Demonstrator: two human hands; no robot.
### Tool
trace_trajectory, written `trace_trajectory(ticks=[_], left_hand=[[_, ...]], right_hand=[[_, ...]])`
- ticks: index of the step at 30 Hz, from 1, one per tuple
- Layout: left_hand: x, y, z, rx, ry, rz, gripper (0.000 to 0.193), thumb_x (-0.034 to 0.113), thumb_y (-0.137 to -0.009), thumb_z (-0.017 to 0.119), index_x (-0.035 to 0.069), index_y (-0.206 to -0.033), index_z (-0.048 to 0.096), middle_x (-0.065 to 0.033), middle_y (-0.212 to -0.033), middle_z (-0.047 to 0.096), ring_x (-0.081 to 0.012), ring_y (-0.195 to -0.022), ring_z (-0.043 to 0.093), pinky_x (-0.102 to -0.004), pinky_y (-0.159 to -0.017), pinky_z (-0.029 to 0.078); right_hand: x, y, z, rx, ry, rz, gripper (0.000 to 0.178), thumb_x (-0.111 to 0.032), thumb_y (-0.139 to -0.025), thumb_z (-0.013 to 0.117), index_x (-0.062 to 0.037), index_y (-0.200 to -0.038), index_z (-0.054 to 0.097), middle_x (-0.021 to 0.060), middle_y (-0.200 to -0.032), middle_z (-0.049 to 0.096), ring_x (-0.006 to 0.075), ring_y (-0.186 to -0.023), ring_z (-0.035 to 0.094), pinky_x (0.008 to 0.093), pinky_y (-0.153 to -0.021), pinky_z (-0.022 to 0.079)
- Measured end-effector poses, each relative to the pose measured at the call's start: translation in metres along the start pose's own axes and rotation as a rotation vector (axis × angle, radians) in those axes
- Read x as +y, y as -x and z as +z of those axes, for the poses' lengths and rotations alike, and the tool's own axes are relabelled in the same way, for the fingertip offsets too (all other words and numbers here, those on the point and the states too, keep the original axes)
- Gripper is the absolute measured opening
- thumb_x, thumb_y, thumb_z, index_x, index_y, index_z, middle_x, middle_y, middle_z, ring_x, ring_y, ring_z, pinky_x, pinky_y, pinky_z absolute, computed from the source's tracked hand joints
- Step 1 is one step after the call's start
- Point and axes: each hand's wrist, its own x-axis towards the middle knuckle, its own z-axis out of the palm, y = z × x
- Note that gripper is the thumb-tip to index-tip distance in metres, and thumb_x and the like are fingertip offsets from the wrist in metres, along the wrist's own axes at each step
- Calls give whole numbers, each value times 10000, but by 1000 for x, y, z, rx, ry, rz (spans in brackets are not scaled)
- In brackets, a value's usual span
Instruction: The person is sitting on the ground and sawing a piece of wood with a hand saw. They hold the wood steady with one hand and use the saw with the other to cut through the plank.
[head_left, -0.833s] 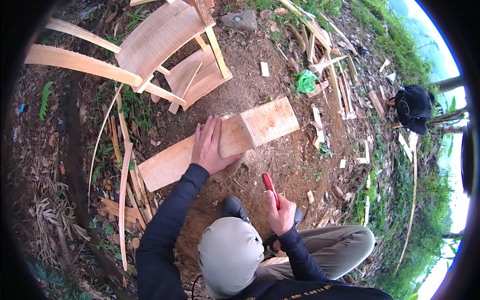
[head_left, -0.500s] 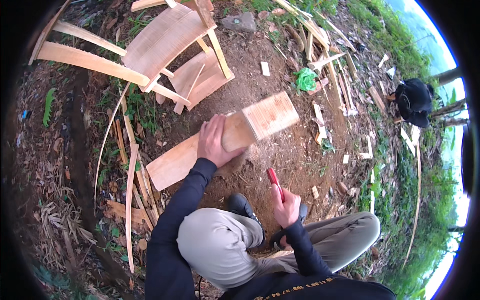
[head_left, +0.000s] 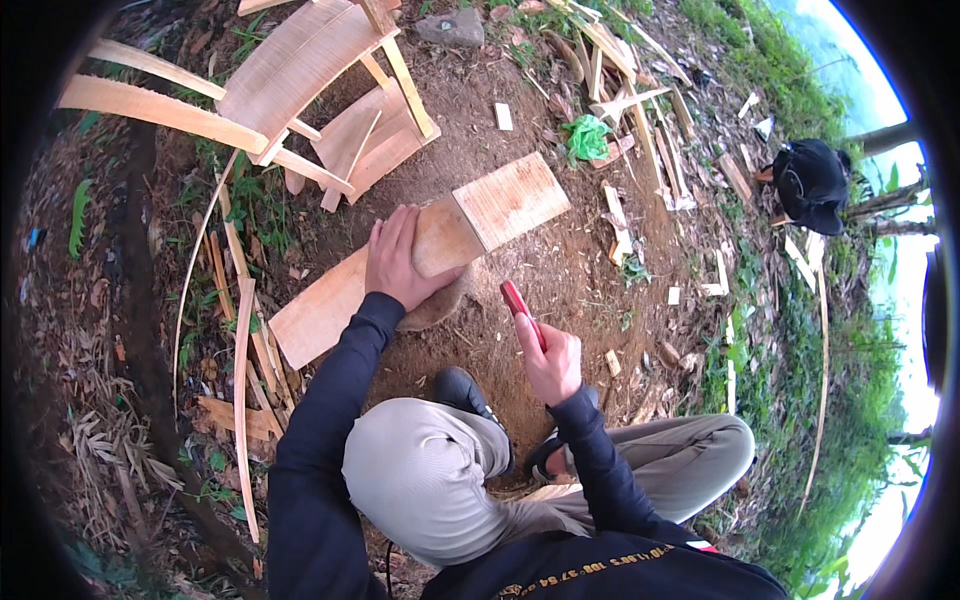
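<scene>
My left hand [head_left: 398, 262] presses down on a pale wooden board [head_left: 325, 312], fingers spread across its top and thumb along the near edge. The board lies at a slant over a rounded brown support [head_left: 435, 305], mostly hidden beneath it. In my right hand [head_left: 552, 362] is a hand saw with a red handle [head_left: 520, 305], fingers wrapped round the grip. Its thin blade, seen edge-on, lines up with a dark cut line across the board. Beyond that line, the board's end section [head_left: 512, 203] has a rougher, streaked face.
A wooden chair [head_left: 300, 75] lies tipped at the upper left. Long wood strips [head_left: 243, 400] lie left of me. Scrap wood [head_left: 640, 130], a green plastic bag [head_left: 587, 138] and a grey stone [head_left: 452, 28] are farther off. A black bag-like bundle [head_left: 808, 185] sits at the right.
The whole view has shifted, so things appear farther left and up. My right hand has pushed the saw slightly forward toward the board. My left hand stays on the board.
</scene>
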Motion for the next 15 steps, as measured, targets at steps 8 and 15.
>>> trace_trajectory(ticks=[8, 15], left_hand=[[-2, 2, -7, 5, -2, -12, 1077, 594, -633, 848, -25, -1420, 452, -229, -1436, 501, -360, -1376, 442, -540, -1169, 283], [0, -2, -10, -52, 0, -16, 1086, 607, -637, 839, -42, -1417, 452, -233, -1426, 509, -361, -1378, 442, -535, -1174, 276]], right_hand=[[9, 33, -22, -55, 60, 63, 411, -342, -993, 623, 14, -803, 705, 208, -548, 513, 295, -451, 586, 397, -478, 427], [-3, 3, -11, -52, -28, 30, 436, -351, -995, 610, 22, -786, 697, 217, -550, 530, 309, -463, 581, 411, -504, 449]])
